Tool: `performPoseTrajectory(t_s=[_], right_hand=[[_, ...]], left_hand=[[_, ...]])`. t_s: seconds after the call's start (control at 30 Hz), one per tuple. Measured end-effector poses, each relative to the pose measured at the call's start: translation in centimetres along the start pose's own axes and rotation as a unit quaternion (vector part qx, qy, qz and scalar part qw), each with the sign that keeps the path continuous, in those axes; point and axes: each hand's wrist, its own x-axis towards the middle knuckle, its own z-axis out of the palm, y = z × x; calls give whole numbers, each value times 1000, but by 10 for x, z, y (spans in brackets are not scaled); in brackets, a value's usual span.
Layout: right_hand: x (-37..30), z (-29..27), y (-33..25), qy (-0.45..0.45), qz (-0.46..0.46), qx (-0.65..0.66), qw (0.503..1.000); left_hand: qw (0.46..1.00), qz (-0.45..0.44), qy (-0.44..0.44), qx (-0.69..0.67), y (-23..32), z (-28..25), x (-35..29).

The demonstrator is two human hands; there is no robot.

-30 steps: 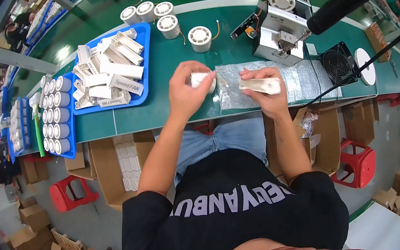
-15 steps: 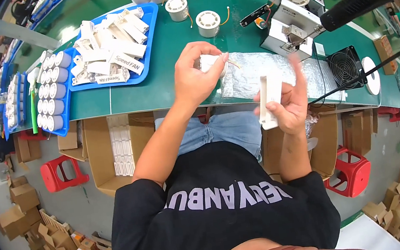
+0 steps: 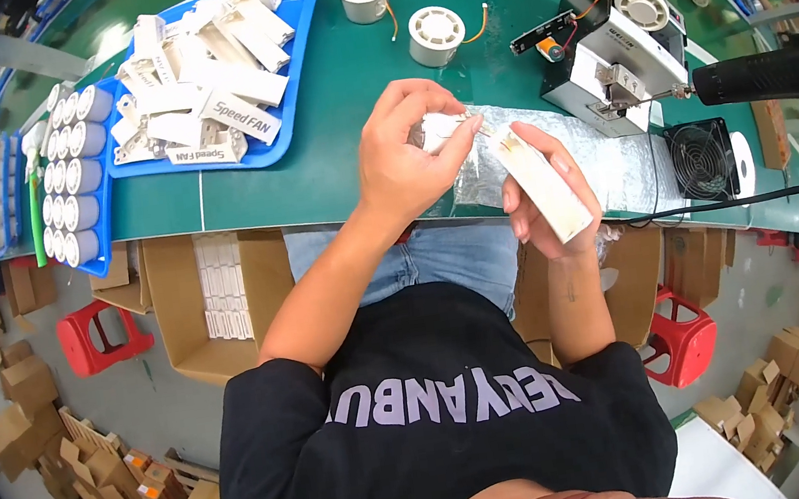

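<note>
My left hand (image 3: 396, 167) is closed around a small white plastic part (image 3: 435, 131), of which the fingers hide most. Thin light wires poke out at its fingertips. My right hand (image 3: 574, 176) grips a long, narrow white plastic housing (image 3: 542, 185), tilted with its upper end close to the left fingertips. Whether the wires touch the housing I cannot tell. Both hands are above a silvery bubble-wrap sheet (image 3: 614, 156) at the bench's near edge. Beyond them stands a round white fan unit (image 3: 437, 35) with an orange wire.
A blue tray (image 3: 303, 35) heaped with white housings lies at the left on the green bench (image 3: 246, 197). Beside it, another blue tray (image 3: 104, 228) holds white cylinders. On the right are a metal bench device (image 3: 614, 75), a black fan (image 3: 701, 159) and a black-handled arm (image 3: 766, 78).
My right hand has turned the housing from upright to slanted and brought its upper end toward the left hand. The left hand keeps its hold. The whole view has shifted slightly.
</note>
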Motion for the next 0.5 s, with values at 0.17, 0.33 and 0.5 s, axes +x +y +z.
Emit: performPoseTrajectory(t_s=[0.17, 0.33, 0.5], right_hand=[[3, 2, -10, 50, -3, -135, 990], [7, -25, 3, 161, -60, -239, 956], [8, -31, 4, 181, -109, -264, 941]], left_hand=[[995, -38, -68, -58, -5, 9, -7], [993, 15, -115, -34, 4, 27, -32], [971, -47, -233, -36, 5, 4, -30]])
